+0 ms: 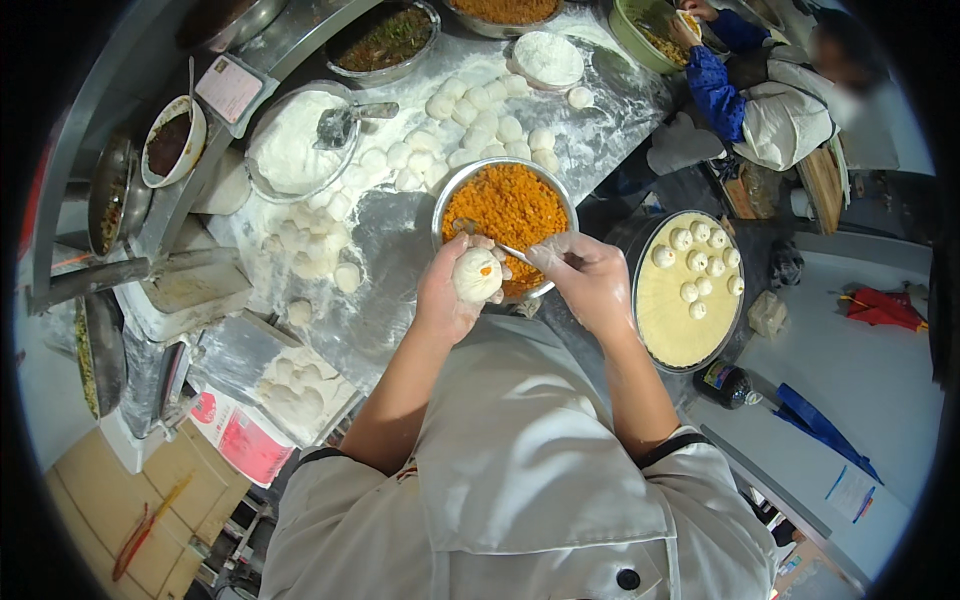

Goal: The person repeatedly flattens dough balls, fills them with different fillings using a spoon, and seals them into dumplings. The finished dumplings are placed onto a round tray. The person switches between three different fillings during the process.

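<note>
My left hand (442,296) cradles a round dough bun (477,276), gathered at the top with a bit of orange filling showing at its opening. Between the fingers of my right hand (589,277) is the handle of a metal spoon (516,253), which reaches left towards the bun; its bowl end is near my left fingertips. Both hands are over the near edge of a steel bowl (574,217) of chopped orange filling (506,196). To the right, a round steamer tray (686,341) with a pale liner holds several small filled buns (681,238).
Dough balls (480,139) lie on the floured metal table (390,255). A flour bowl (296,142) with a scoop (334,127) stands left, and a bowl of greenish filling (384,37) behind. At the upper right a co-worker in blue sleeves (712,90) works over a green basket (626,34). A dark bottle (726,384) lies below the tray.
</note>
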